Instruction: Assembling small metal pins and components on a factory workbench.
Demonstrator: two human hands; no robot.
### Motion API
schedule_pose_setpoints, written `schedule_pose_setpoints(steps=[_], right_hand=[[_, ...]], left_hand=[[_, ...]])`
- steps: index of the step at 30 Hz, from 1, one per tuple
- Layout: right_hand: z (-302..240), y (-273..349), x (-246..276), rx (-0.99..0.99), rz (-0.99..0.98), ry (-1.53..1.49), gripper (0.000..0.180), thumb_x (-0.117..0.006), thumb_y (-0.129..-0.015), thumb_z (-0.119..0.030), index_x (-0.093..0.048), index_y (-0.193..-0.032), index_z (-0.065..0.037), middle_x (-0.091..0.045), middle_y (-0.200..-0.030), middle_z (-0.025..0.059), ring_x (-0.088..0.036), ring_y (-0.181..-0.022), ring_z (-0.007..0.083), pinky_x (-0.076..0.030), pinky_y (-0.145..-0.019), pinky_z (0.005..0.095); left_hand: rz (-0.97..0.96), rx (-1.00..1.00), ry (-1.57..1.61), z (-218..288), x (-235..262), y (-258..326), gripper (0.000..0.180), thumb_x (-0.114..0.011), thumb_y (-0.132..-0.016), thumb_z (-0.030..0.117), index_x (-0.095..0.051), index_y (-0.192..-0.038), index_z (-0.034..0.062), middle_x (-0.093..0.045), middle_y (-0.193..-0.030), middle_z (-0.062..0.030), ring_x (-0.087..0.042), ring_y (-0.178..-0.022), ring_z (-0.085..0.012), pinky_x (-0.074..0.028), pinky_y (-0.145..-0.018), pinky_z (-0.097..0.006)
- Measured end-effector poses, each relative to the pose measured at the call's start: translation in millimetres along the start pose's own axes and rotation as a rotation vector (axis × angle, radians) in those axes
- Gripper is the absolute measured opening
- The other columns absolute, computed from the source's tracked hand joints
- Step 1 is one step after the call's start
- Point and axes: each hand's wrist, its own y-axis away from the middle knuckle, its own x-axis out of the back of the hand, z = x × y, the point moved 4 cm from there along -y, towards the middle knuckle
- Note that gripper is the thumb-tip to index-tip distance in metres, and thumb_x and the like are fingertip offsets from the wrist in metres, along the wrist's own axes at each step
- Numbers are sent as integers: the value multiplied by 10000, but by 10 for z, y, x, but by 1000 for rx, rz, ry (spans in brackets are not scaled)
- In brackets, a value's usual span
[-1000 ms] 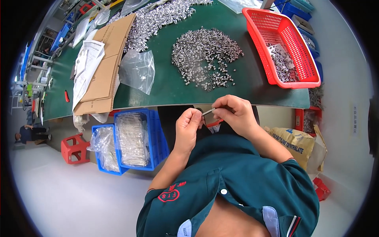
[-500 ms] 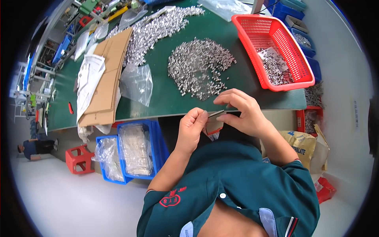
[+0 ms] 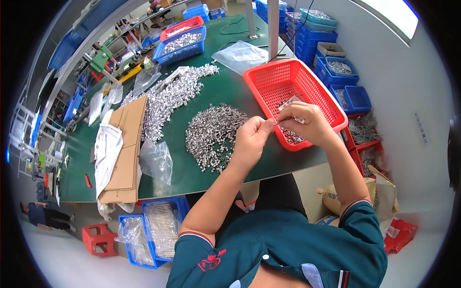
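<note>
The left hand (image 3: 250,138) and right hand (image 3: 308,123) had their fingers pinched on a thin, grey, metal-looking stick (image 3: 275,125), at three o'clock from the round heap of tiny silver metal bits (image 3: 209,128), and it seemed light, stiff and slippery, best held near its ends.
</note>
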Motion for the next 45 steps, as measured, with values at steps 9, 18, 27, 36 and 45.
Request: schedule_pose_setpoints(steps=[9, 18, 27, 36, 45], right_hand=[[153, 261, 221, -92, 348, 265, 157, -676, -715, -15, -646, -869, -23, -640, -858, 114, -620, -834, 274, -494, -744, 336], [-367, 478, -998, -44, 102, -80, 142, -672, -719, -9, -626, -852, -24, -612, -807, 110, -618, -683, 268, -507, -607, 325], [-109, 539, -1571, -237, 26, 121, 158, -703, -711, -101, -631, -848, -72, -592, -794, 73, -606, -666, 268, -494, -581, 352], [-143, 526, -1681, -215, 94, 308, 110, -709, -700, -121, -633, -775, -93, -586, -732, 50, -605, -659, 256, -490, -563, 357], [-464, 672, -1830, -588, -197, -687, 81, -636, -821, -15, -612, -893, 11, -602, -742, 11, -562, -638, 60, -470, -570, 209]], left_hand=[[97, 211, 366, -217, 524, 513, 227, -565, -917, 214, -537, -811, 15, -493, -632, -13, -455, -562, -99, -375, -536, -231], [328, 278, 508, -599, 1017, 1586, 153, -600, -885, 159, -590, -921, 11, -564, -679, -50, -523, -606, -151, -422, -568, -275], [379, 334, 525, -774, 1015, 2036, 139, -579, -897, 125, -600, -969, 7, -627, -750, -65, -601, -676, -151, -490, -644, -273], [346, 313, 391, -825, 1014, 2024, 141, -561, -907, 125, -587, -968, 0, -622, -755, -69, -595, -675, -150, -487, -646, -274], [326, 316, 220, -813, 952, 1990, 137, -550, -911, 96, -590, -973, -20, -630, -767, -48, -598, -693, -97, -508, -669, -236]])
